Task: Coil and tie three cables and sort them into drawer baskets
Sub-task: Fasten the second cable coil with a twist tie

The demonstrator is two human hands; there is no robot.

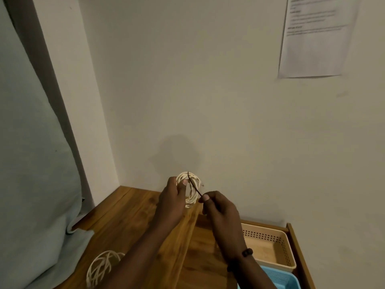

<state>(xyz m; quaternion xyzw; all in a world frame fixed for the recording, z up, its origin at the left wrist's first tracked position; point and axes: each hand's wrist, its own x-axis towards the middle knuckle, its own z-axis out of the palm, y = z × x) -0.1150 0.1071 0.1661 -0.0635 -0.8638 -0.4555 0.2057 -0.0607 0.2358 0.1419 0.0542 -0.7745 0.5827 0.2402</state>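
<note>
Above the wooden table (133, 217), close to the wall, the left hand (173, 197) holds a coiled cream cable (192, 189) upright, so the ring faces the camera; its fingers are clamped through the ring and the thumb presses on the front. A thin dark tie (194, 187) crosses the right side of the coil on a slant, from the top of the ring down to the right hand (218, 207), which pinches the lower end of it between thumb and forefinger. The tie's long axis thus runs toward the right hand, just beside the coil, so this hand seems better placed to wrap or twist it.

The cable looks smooth, round and a little stiff, and the tie is like a wire. A second coiled cable (102, 265), looser, lies on the table at lower left. In the open drawer at right sit a beige perforated plastic basket (270, 236) and a blue basket (283, 278), both appearing without cables.
</note>
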